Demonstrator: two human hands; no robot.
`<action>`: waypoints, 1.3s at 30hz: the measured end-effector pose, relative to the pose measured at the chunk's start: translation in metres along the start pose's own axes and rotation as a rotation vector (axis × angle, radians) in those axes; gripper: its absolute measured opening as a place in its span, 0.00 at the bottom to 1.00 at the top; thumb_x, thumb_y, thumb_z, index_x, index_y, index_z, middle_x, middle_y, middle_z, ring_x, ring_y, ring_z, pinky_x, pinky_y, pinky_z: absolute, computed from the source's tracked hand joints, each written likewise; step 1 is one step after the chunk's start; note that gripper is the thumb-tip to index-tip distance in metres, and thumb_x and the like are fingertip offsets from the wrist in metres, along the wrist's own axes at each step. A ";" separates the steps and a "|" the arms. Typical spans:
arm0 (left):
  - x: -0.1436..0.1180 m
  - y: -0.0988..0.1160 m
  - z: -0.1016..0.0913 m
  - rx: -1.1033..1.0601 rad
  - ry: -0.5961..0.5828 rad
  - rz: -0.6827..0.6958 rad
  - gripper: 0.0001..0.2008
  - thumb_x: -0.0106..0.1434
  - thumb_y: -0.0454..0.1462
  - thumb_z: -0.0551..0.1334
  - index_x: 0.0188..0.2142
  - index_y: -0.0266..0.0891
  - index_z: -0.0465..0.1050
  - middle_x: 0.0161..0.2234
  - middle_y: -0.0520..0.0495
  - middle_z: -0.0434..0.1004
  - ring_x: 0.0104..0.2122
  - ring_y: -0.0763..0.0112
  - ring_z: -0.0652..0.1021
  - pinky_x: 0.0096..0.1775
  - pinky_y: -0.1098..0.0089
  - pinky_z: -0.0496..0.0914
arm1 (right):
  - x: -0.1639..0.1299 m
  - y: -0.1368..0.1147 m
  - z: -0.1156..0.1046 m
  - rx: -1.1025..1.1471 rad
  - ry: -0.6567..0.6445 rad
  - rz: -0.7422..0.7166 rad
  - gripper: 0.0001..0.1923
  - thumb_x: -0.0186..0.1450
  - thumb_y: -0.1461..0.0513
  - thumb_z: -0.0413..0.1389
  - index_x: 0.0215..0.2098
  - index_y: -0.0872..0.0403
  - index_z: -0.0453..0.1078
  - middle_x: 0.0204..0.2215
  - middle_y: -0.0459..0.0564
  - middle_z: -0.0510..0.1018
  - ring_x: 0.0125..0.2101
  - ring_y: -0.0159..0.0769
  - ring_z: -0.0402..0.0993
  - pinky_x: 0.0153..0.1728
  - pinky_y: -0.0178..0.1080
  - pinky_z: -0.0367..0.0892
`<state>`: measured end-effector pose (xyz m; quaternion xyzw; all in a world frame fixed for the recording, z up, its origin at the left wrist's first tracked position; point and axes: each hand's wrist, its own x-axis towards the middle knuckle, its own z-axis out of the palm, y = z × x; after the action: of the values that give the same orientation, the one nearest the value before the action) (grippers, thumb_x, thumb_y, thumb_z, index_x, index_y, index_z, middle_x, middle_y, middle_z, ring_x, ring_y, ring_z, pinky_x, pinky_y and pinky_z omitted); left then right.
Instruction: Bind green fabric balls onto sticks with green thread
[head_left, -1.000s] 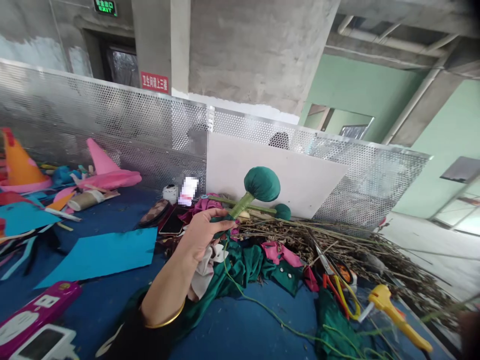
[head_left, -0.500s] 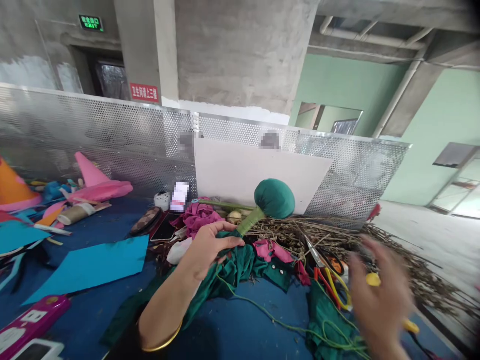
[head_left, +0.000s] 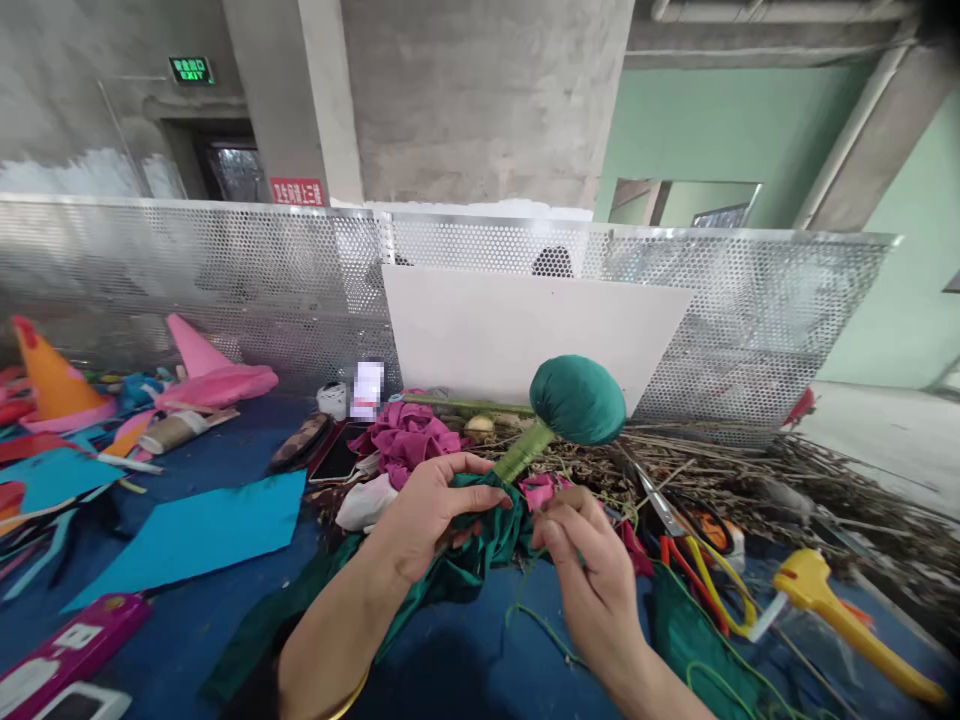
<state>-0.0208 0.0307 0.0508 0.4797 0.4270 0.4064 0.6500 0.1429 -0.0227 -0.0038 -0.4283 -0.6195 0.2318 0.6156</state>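
My left hand (head_left: 424, 510) grips the base of a green-wrapped stem topped by a round dark green fabric ball (head_left: 577, 400), with loose green cloth (head_left: 480, 540) bunched under the fingers. My right hand (head_left: 592, 575) is beside it on the right, thumb and fingers pinched on a thin green cord (head_left: 547, 625) that trails down over the blue table (head_left: 450, 660). Both hands are close together just below the wrapped stem.
Dry twigs (head_left: 750, 480) are heaped at the right, with scissors (head_left: 675, 520) and a yellow glue gun (head_left: 840, 615) in front. Magenta cloth (head_left: 409, 440), a phone (head_left: 341, 455), blue paper (head_left: 195, 520), pink and orange cones and a perforated metal screen (head_left: 225, 280) lie behind and left.
My right hand came in from the lower right and closed on the green cord beside my left hand. The ball on its stem moved slightly right.
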 end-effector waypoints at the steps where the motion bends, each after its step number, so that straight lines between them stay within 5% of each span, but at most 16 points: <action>1: 0.002 -0.002 0.001 -0.004 -0.003 -0.014 0.18 0.44 0.38 0.73 0.34 0.37 0.73 0.26 0.45 0.80 0.16 0.77 0.71 0.15 0.79 0.54 | 0.001 -0.002 -0.002 0.029 0.047 -0.047 0.15 0.67 0.57 0.53 0.24 0.51 0.70 0.30 0.50 0.70 0.35 0.40 0.67 0.34 0.39 0.63; 4: 0.007 -0.008 0.006 -0.014 -0.040 -0.052 0.17 0.43 0.37 0.73 0.33 0.36 0.73 0.23 0.47 0.78 0.14 0.80 0.67 0.14 0.80 0.53 | 0.005 -0.007 -0.004 0.410 0.082 0.062 0.17 0.67 0.55 0.52 0.22 0.51 0.70 0.37 0.52 0.73 0.41 0.43 0.69 0.39 0.42 0.66; 8: 0.009 -0.011 0.009 -0.012 -0.094 -0.109 0.18 0.42 0.38 0.73 0.33 0.36 0.73 0.22 0.49 0.77 0.13 0.82 0.65 0.14 0.80 0.51 | 0.015 -0.005 -0.002 0.967 0.101 0.378 0.18 0.65 0.51 0.53 0.22 0.51 0.65 0.29 0.47 0.69 0.38 0.39 0.71 0.32 0.38 0.68; 12: 0.008 -0.007 0.006 0.010 -0.132 -0.146 0.18 0.43 0.41 0.73 0.31 0.35 0.73 0.22 0.50 0.75 0.13 0.83 0.64 0.13 0.80 0.50 | 0.021 -0.005 -0.004 1.083 0.141 0.460 0.19 0.66 0.51 0.53 0.22 0.52 0.61 0.21 0.41 0.56 0.25 0.32 0.62 0.25 0.34 0.62; 18: 0.005 -0.002 0.002 0.052 -0.206 -0.159 0.20 0.43 0.45 0.73 0.32 0.36 0.72 0.21 0.53 0.72 0.13 0.84 0.61 0.14 0.79 0.49 | 0.021 -0.006 -0.004 1.026 0.117 0.387 0.19 0.65 0.54 0.55 0.20 0.53 0.62 0.18 0.39 0.51 0.19 0.29 0.51 0.20 0.32 0.51; 28: 0.011 -0.008 0.002 0.054 -0.137 -0.130 0.21 0.45 0.44 0.73 0.33 0.35 0.70 0.23 0.52 0.73 0.14 0.85 0.63 0.16 0.80 0.50 | -0.008 0.008 0.004 0.194 -0.029 -0.143 0.17 0.71 0.63 0.45 0.24 0.53 0.60 0.21 0.44 0.62 0.24 0.31 0.59 0.26 0.37 0.53; 39: 0.012 -0.016 0.011 0.267 -0.075 -0.030 0.20 0.48 0.41 0.69 0.39 0.34 0.71 0.21 0.53 0.73 0.14 0.83 0.61 0.17 0.79 0.52 | -0.009 -0.006 0.005 -0.073 -0.099 -0.365 0.12 0.69 0.69 0.44 0.27 0.52 0.57 0.21 0.43 0.60 0.24 0.32 0.58 0.26 0.37 0.53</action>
<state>-0.0046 0.0358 0.0357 0.5703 0.4598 0.3179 0.6018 0.1359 -0.0317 -0.0043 -0.3189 -0.7244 0.1143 0.6004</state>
